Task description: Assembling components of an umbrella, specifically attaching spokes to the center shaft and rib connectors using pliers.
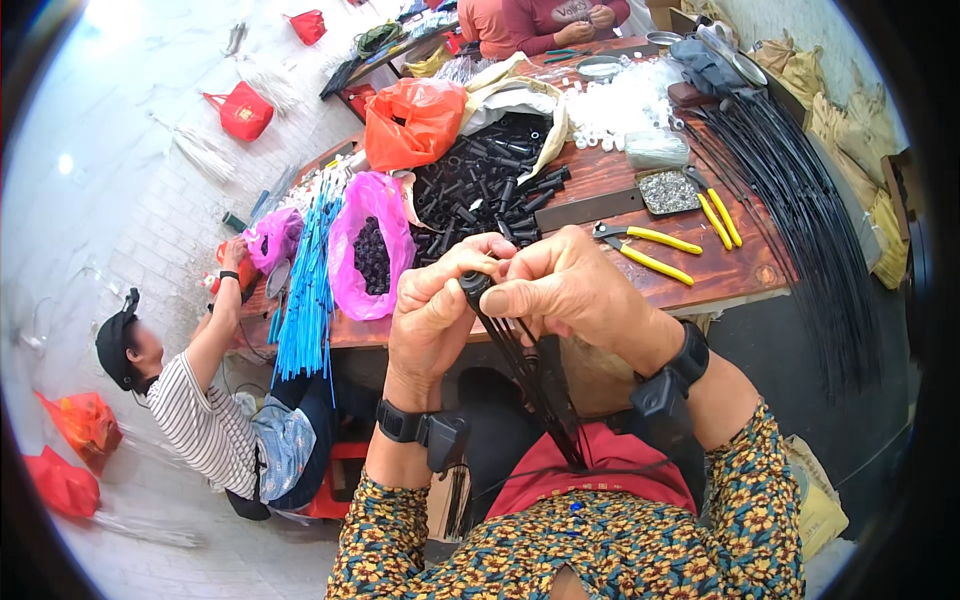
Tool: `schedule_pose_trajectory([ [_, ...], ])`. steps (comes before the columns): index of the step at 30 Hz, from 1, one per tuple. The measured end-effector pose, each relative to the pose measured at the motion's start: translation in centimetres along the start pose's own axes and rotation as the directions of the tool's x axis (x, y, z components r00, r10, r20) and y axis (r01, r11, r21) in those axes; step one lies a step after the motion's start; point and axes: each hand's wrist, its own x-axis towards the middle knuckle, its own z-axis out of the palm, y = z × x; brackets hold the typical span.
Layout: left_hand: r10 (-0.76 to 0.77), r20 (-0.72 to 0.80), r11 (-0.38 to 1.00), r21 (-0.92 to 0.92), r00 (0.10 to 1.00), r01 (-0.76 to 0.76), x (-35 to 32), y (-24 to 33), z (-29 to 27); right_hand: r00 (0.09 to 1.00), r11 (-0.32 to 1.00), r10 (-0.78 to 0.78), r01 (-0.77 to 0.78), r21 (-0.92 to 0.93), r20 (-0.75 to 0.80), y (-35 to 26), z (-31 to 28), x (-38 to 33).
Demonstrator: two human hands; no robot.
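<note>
My left hand (432,312) and my right hand (565,285) meet in front of me, above the near edge of a wooden table (735,272). Together they pinch a small black cap (473,283) on the top end of a bundle of thin black rods (535,385). The rods slant down toward my lap. Both wrists wear black bands. A heap of short black tubes (490,190) lies on the table just beyond my hands.
Two yellow-handled pliers (650,252) and a tray of small metal bits (668,191) lie to the right. Long black rods (800,210) drape off the right edge. Orange (412,122) and pink (368,245) bags and blue rods (305,290) sit left. A person in stripes (205,415) crouches lower left.
</note>
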Motion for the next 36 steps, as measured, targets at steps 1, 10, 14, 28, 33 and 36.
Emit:
schedule_pose_trajectory([
  [1, -0.003, 0.003, 1.0, 0.001, 1.0, 0.003, 0.1, 0.1, 0.1, 1.0, 1.0, -0.002, 0.002, 0.003, -0.003, 0.1, -0.4, 0.1],
  [10, 0.011, 0.002, 0.995, 0.1, 1.0, -0.011, 0.8, 0.5, 0.6, 0.966, 0.974, 0.046, -0.099, 0.201, 0.256, 0.5, -2.0, 1.6],
  [14, -0.073, -0.312, 0.976, 0.172, 0.947, 0.132, 0.5, 0.8, 1.3, 0.984, 0.971, -0.078, 0.037, -0.237, -0.163, -0.4, -0.7, 0.5],
  [28, -0.185, -0.517, 0.983, -0.099, 0.835, 0.157, 0.7, -3.4, 1.8, 0.977, 0.852, -0.179, 0.092, -0.516, -0.12, -0.2, -3.7, 1.3],
  [33, -0.161, -0.466, 0.987, -0.071, 0.87, 0.145, 1.5, -3.7, 1.4, 0.989, 0.865, -0.139, 0.093, -0.493, -0.058, -0.3, -3.9, 1.5],
  [36, -0.135, -0.481, 0.99, -0.028, 0.866, 0.139, 1.6, -3.7, 1.5, 0.987, 0.846, -0.156, 0.123, -0.519, -0.02, -0.3, -4.2, 1.6],
])
